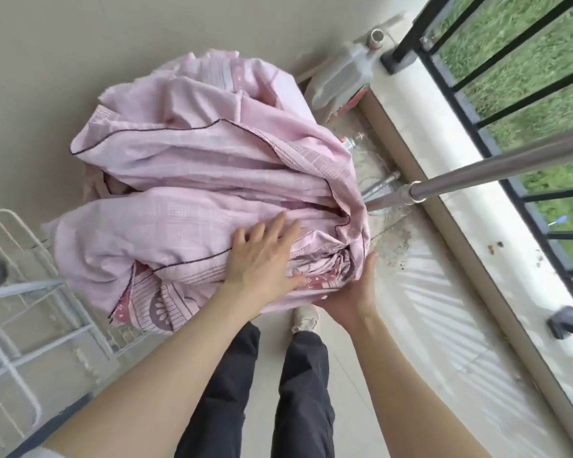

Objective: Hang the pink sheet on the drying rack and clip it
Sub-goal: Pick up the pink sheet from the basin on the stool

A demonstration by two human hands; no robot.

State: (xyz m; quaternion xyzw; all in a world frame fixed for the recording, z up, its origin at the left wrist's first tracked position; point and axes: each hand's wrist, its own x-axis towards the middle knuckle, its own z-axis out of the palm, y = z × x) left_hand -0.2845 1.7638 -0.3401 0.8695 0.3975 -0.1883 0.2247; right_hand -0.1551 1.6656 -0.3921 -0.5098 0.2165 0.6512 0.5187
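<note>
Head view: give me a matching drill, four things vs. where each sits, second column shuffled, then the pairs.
Things:
1. left hand
2. right hand
3. metal pole
4. white rack

Places:
A. far left, on the floor
B. flat on top of the sheet
C. under the sheet's near edge
D. right, running toward the railing

Pairs: 1-B, 2-C, 3-D, 4-A

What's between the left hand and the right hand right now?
In the head view, the bunched pink sheet: left hand flat on top, right hand cupped beneath its edge.
</note>
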